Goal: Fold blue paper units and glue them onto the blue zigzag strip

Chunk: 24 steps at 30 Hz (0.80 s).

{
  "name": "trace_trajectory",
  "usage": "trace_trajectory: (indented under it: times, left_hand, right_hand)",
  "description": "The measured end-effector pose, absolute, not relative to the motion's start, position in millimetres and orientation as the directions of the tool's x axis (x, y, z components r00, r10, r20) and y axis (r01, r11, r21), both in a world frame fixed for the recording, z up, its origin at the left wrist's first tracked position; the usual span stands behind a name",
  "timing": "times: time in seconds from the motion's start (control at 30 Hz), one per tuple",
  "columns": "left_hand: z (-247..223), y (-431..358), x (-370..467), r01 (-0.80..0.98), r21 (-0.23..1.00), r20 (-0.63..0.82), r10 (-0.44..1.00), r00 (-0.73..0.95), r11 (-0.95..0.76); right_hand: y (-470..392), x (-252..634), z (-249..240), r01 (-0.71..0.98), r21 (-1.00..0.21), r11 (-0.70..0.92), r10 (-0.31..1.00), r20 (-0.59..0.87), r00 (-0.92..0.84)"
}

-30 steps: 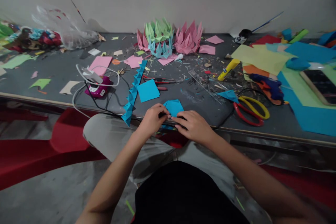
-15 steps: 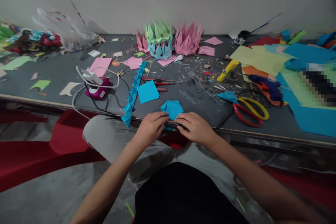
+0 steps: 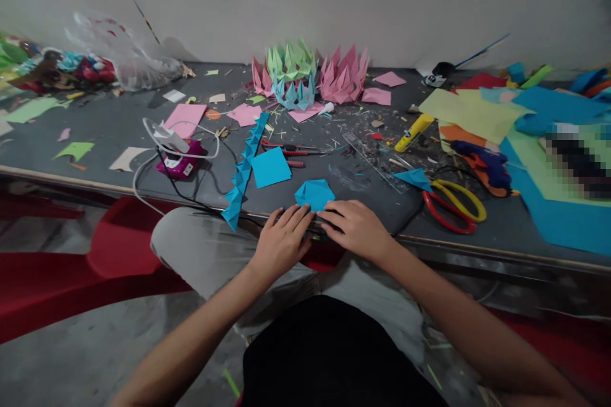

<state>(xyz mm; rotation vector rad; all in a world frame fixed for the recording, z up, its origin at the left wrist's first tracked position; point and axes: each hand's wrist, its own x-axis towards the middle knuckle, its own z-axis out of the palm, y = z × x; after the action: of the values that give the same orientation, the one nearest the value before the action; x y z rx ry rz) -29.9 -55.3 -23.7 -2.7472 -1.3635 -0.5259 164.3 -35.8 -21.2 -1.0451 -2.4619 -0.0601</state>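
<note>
A blue sheet of origami paper (image 3: 316, 193), partly folded to an angular shape, lies flat at the table's front edge. My left hand (image 3: 282, 238) rests on its near left edge, fingers stretched out and slightly apart. At the near right edge, my right hand (image 3: 359, 229) has its fingers bent round the paper, the thumb below. The fingers hide the paper's near edge. Just beyond to the left lies a stack of blue square paper (image 3: 271, 167). Left of that is a zigzag strip of joined blue folded pieces (image 3: 244, 172).
Scissors (image 3: 458, 203) with red and yellow handles lie right, near a blue folded piece (image 3: 414, 178), a yellow glue tube (image 3: 413, 132) and coloured sheets (image 3: 563, 210). Behind stand pink folded-paper crowns (image 3: 344, 76). A purple power adapter (image 3: 179, 164) with cables sits left.
My left hand has turned flatter, its fingers stretching out and sliding slightly right along the paper's near edge. My right hand stays almost in place. The view has shifted a little.
</note>
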Motion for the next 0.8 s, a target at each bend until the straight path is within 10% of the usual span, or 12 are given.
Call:
trace_trajectory:
  times: [0.63, 0.8]
  left_hand:
    - [-13.9, -43.5, -58.3, 0.690, 0.318, 0.206, 0.758, 0.619, -0.650]
    - [-5.0, -27.9, -51.8, 0.744, 0.561, 0.334, 0.922, 0.197, -0.363]
  right_hand:
    - [-32.5, 170.6, -21.9, 0.660, -0.412, 0.628, 0.778, 0.331, -0.534]
    - [-27.4, 164.1, -13.6, 0.672, -0.421, 0.610, 0.791, 0.277, -0.545]
